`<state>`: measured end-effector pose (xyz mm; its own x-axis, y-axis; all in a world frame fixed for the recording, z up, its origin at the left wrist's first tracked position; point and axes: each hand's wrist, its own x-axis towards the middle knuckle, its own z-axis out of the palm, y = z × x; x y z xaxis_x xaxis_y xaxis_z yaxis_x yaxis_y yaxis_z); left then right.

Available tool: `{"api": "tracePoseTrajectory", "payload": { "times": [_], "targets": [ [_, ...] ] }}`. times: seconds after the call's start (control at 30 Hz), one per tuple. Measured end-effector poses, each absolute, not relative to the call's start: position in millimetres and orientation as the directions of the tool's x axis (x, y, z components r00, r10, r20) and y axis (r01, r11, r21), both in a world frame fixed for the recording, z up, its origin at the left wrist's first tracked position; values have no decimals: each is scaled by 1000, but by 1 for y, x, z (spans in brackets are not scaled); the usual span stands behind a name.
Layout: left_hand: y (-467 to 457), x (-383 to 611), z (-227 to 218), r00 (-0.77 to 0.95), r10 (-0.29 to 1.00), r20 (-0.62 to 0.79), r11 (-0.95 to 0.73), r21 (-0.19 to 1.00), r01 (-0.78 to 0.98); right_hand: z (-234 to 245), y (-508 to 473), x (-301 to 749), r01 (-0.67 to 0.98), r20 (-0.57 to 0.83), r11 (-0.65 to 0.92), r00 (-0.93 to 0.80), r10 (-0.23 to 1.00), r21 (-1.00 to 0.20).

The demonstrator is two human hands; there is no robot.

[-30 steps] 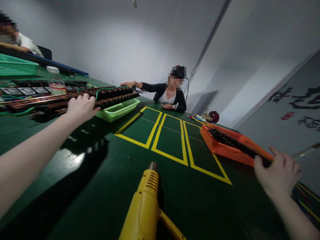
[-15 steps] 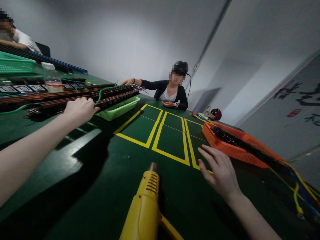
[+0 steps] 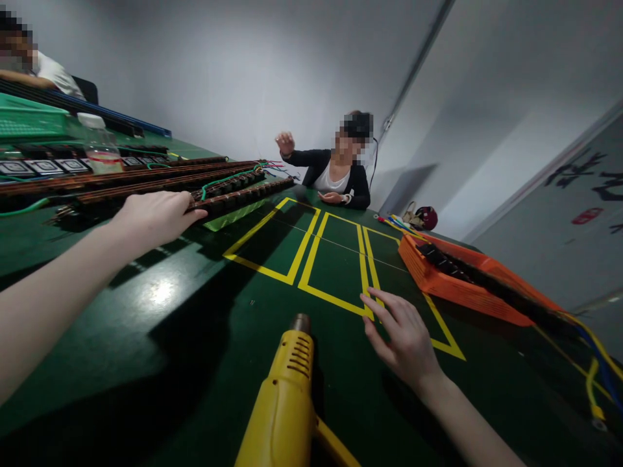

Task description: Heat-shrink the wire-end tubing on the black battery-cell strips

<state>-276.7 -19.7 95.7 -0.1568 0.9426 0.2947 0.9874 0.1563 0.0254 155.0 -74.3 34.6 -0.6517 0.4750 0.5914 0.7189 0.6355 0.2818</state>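
Observation:
On the left, my left hand is closed round a long dark slotted bar with copper-coloured parts. The bar's far end juts out above the green basket, to the right of the other long bars. A green wire runs beside my fingers. My right hand hovers over the yellow-taped table, fingers apart and nothing in them. Between my hands a yellow heat gun points its metal nozzle away from me.
An orange basket at right carries a dark bar with coloured cables. A plastic bottle and a teal basket stand at left. A co-worker sits opposite with one hand raised; another person is far left.
My left hand has shifted right, drawing the bar away from the others. My right hand has moved left, towards the middle. The co-worker opposite has lifted a hand off the bars.

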Motion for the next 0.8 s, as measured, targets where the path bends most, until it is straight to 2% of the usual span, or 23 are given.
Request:
{"api": "tracePoseTrajectory", "payload": {
  "times": [0.13, 0.27, 0.4, 0.57, 0.67, 0.8],
  "targets": [
    [-28, -282, 87, -106, 967, 233, 93, 68, 993, 29, -72, 148, 715, 597, 659, -640, 484, 232],
    [-45, -291, 60, -65, 985, 162, 31, 202, 979, 23, -72, 145, 713, 580, 674, -638, 507, 194],
    [-64, -306, 37, 43, 978, 203, -87, 215, 973, 19, -78, 144, 707, 552, 689, -643, 531, 159],
    [-66, -341, 15, 78, 990, 115, -107, 265, 958, 18, -88, 137, 676, 521, 727, -667, 532, 123],
    [-54, -365, 2, 136, 978, 156, -174, 262, 949, 18, -85, 135, 689, 507, 718, -654, 562, 93],
    [-37, -390, -10, 216, 925, 312, -289, 211, 934, 17, -60, 150, 772, 504, 635, -559, 658, 26]
  ]
}}
